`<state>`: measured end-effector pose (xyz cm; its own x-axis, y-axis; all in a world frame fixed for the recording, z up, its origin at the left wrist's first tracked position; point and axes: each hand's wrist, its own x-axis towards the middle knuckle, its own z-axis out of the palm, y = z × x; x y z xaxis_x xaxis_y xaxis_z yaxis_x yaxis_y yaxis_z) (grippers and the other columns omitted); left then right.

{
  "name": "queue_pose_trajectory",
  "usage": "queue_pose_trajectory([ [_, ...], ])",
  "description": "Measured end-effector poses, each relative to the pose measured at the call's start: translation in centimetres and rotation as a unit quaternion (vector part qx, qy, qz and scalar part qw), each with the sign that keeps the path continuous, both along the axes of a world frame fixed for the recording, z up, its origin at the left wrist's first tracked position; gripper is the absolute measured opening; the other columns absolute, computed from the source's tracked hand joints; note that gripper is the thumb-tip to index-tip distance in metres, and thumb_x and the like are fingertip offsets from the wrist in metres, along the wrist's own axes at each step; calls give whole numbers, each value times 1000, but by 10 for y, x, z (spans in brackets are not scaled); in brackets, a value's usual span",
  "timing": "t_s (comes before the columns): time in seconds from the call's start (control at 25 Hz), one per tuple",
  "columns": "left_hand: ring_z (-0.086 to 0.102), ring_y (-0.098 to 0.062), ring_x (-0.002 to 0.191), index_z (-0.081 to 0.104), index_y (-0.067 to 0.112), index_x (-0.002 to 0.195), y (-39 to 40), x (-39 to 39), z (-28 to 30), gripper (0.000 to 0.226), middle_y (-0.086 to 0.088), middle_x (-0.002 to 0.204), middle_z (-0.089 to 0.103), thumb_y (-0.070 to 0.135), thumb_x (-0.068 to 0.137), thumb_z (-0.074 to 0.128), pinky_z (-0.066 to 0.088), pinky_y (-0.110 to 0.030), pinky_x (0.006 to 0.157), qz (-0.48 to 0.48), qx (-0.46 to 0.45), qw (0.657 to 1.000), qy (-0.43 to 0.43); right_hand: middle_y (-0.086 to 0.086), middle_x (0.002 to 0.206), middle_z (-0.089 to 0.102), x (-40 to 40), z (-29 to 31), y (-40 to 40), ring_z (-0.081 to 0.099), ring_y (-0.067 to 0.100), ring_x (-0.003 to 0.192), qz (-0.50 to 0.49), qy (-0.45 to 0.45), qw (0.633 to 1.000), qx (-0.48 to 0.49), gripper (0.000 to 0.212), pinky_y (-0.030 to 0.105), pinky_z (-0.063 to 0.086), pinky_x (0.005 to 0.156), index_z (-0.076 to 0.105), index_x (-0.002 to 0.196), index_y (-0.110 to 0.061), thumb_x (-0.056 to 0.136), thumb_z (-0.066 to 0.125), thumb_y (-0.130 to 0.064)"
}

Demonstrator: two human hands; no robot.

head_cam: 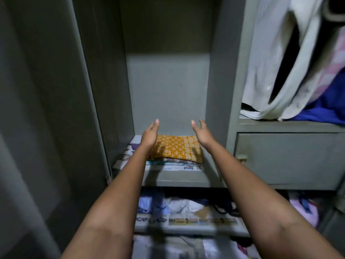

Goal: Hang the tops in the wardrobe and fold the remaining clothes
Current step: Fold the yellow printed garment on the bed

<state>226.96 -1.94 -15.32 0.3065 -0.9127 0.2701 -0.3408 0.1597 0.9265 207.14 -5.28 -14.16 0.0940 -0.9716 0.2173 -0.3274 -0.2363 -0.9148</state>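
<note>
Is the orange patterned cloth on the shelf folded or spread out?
Folded: the orange cloth lies as a compact flat rectangle atop another folded piece, on newspaper.

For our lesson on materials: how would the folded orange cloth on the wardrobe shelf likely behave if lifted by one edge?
The folded orange cloth is probably floppy: it looks like thin printed fabric, so its layers would likely unfold and droop. It seems light for its size, being a flat, low stack. Pushed, it may drag the newspaper lining beneath it.

Two bare hands, left (pixel 150 134) and right (pixel 202 133), both open, at frame centre. Two folded cloths stacked: orange printed one (pixel 177 146) over grey printed one (pixel 177 160). One white shirt (pixel 270 75) hanging upper right. Two newspaper-lined shelves (pixel 175 177).
</note>
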Motion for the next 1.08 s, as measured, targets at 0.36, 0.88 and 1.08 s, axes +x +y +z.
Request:
queue_pose_trajectory([
  [0.36, 31, -22, 140, 34, 12, 147, 210, -95, -88, 62, -5, 152, 33, 49, 98, 39, 22, -35, 114, -68, 115, 985, 110, 9, 156, 24, -103, -94, 210, 28, 30, 141, 4, -7, 987, 158, 79, 42, 26, 112, 11, 153, -19, 93, 43, -58],
  [0.88, 44, -14, 131, 43, 4, 139, 334, -264, -14, 48, -9, 142, 46, 34, 102, 38, 31, -20, 101, -346, 88, 928, 102, 8, 155, 25, -267, -33, 448, 25, 21, 143, -302, -89, 948, 43, 73, 30, 18, 114, 18, 151, -6, 97, 44, -48],
  [1.08, 50, -18, 125, 44, 0, 138, 414, -363, 5, 50, -11, 137, 52, 33, 101, 40, 32, -31, 109, -507, 111, 846, 124, 5, 153, 28, -331, -17, 603, 29, 23, 140, -454, -112, 883, 35, 81, 34, 22, 116, 18, 151, -8, 93, 45, -57],
])
